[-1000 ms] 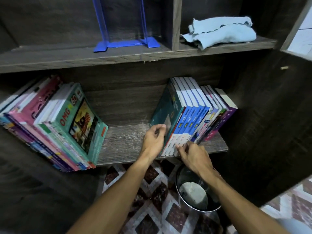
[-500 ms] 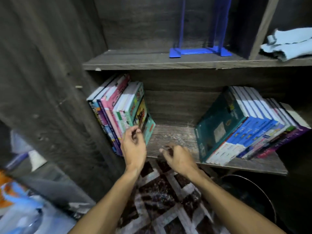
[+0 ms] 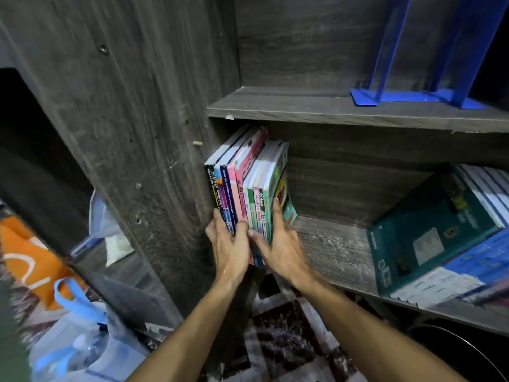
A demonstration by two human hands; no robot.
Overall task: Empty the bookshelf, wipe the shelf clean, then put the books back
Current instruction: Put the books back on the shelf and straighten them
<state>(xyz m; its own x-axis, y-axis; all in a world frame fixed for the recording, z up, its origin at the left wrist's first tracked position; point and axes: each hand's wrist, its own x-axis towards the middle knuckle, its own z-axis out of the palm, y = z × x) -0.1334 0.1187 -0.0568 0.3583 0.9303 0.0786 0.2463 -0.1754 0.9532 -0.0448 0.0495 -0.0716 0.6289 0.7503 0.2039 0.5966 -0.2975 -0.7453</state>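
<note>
A stack of colourful books [image 3: 242, 177] stands at the left end of the lower shelf [image 3: 330, 244], against the side panel. My left hand [image 3: 228, 246] holds its left side, fingers between books and panel, thumb across the spines. My right hand [image 3: 281, 244] holds the right side, fingers up along the green cover and thumb on the spines. A second stack with a teal cover and blue spines [image 3: 429, 232] leans at the right end. The bare shelf board between the stacks looks dusty.
A blue bookend [image 3: 413, 96] stands on the upper shelf [image 3: 303, 108]. Left of the bookcase lie an orange bag [image 3: 24, 255] and a clear bag with blue handles [image 3: 77, 340]. A dark bucket [image 3: 468, 340] sits on the patterned floor [image 3: 283, 340] at lower right.
Both hands left the right stack and moved to the left stack, which they now clasp from both sides. My view swung left, and the books now stand more upright.
</note>
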